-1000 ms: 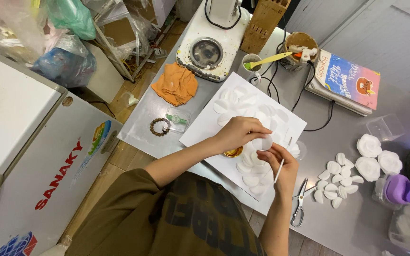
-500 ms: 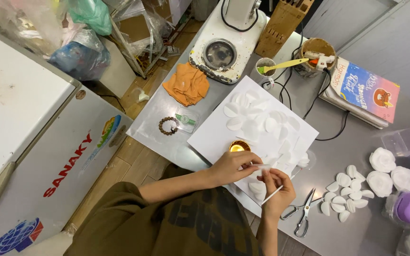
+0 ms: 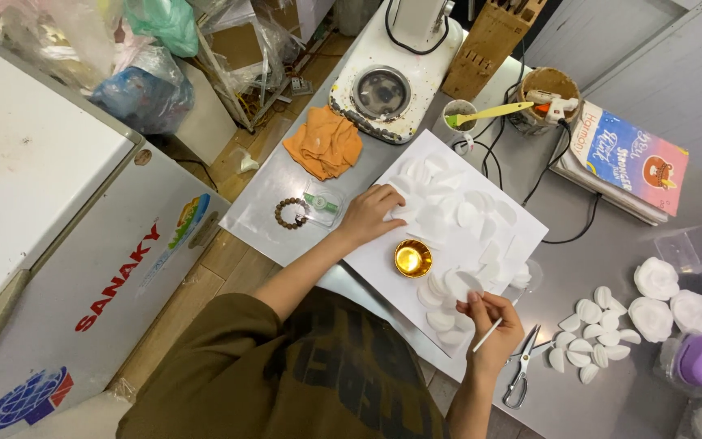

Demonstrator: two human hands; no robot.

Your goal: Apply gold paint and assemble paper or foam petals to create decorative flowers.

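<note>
Just below the gold bowl (image 3: 413,258), the right hand (image 3: 493,325) bends up at the wrist, its grip pinched on a thin white stick (image 3: 487,334) slanting up toward a white petal (image 3: 458,283), while past the bowl the left hand (image 3: 371,213) lies flat, fingers loose, on white paper (image 3: 522,236).

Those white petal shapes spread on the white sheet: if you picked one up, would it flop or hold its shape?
The white petals look thin and flat, so one would probably feel very light and bend easily. The right hand pinches one by its edge and it keeps its rounded outline, so it seems slightly stiff. A nudge would likely slide them across the white sheet.
</note>
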